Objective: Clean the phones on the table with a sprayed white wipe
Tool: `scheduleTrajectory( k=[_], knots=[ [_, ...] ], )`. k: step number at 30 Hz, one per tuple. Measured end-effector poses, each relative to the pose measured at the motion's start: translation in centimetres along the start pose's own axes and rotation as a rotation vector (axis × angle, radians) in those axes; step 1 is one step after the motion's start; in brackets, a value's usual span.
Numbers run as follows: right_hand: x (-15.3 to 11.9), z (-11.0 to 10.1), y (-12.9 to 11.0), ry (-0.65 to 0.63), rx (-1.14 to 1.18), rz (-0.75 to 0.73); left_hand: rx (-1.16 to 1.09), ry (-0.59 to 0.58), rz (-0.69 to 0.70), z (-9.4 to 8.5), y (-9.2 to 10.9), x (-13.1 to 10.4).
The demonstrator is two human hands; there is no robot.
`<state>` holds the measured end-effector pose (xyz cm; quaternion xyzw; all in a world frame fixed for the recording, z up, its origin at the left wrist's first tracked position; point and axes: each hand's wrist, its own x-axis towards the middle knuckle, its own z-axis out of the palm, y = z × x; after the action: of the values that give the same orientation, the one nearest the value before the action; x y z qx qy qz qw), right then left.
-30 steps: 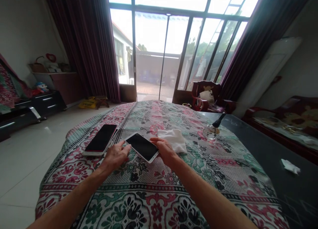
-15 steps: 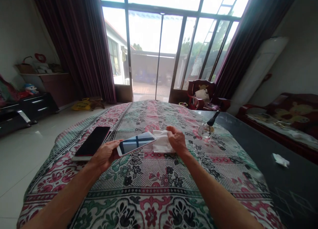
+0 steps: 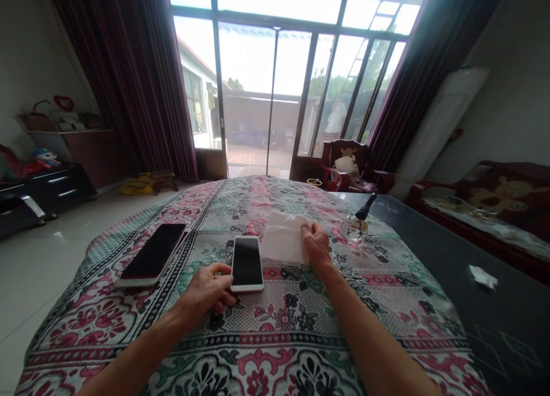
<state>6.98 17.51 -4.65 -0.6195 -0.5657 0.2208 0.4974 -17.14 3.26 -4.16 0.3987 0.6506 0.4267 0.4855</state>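
Note:
A white-framed smartphone (image 3: 247, 264) with a dark screen is in the middle, its screen facing up towards me. My left hand (image 3: 211, 287) pinches its lower left edge between thumb and fingers. Whether the phone rests on the cloth or hangs just above it, I cannot tell. My right hand (image 3: 317, 244) is closed on the right edge of a thin white tissue (image 3: 283, 236), which spreads out flat just right of the phone. Left of my left hand lies a larger black phone (image 3: 153, 251) with a red edge, on top of a pale flat object (image 3: 136, 282).
A patterned tablecloth (image 3: 275, 350) covers the table. A clear glass bottle with a black top (image 3: 357, 227) stands to the right. On the dark surface (image 3: 447, 304) beyond lies a crumpled white tissue (image 3: 483, 277). Chairs and glass doors are farther back.
The white phone has turned from slanting sideways to upright in view and come lower. The tissue has been unfolded wider, with my right hand moving slightly right.

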Motion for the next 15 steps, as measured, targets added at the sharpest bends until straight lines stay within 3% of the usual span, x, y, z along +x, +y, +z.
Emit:
scheduleTrajectory(
  k=[2, 4, 6, 8, 9, 12, 14, 15],
  knots=[
    [0.1, -0.4, -0.9, 0.056, 0.057, -0.032, 0.176, -0.019, 0.121, -0.1, 1.0, 0.5],
    [-0.3, -0.4, -2.3, 0.089, 0.105, -0.077, 0.211, 0.056, 0.299, 0.4, 2.5, 1.2],
    [-1.2, 0.0, -4.0, 0.105, 0.136, -0.147, 0.014, 0.11, 0.357, 1.8, 4.2, 2.3],
    [-2.6, 0.6, -5.7, 0.109, 0.127, -0.299, -0.264, -0.004, 0.219, 3.9, 5.6, 3.5],
    [-3.5, 0.9, -6.3, 0.054, 0.098, -0.388, -0.404, -0.103, 0.139, 5.1, 6.0, 4.1],
    [-5.6, 1.1, -7.8, -0.321, 0.029, -0.602, -0.721, -0.333, 0.035, 7.6, 6.7, 6.0],
    [-6.1, 0.5, -8.3, -0.535, 0.032, -0.654, -0.78, -0.344, 0.071, 8.3, 6.7, 6.9],
    [-5.9, 0.0, -8.4, -0.578, 0.044, -0.648, -0.765, -0.328, 0.092, 8.3, 6.6, 7.3]
  ],
)
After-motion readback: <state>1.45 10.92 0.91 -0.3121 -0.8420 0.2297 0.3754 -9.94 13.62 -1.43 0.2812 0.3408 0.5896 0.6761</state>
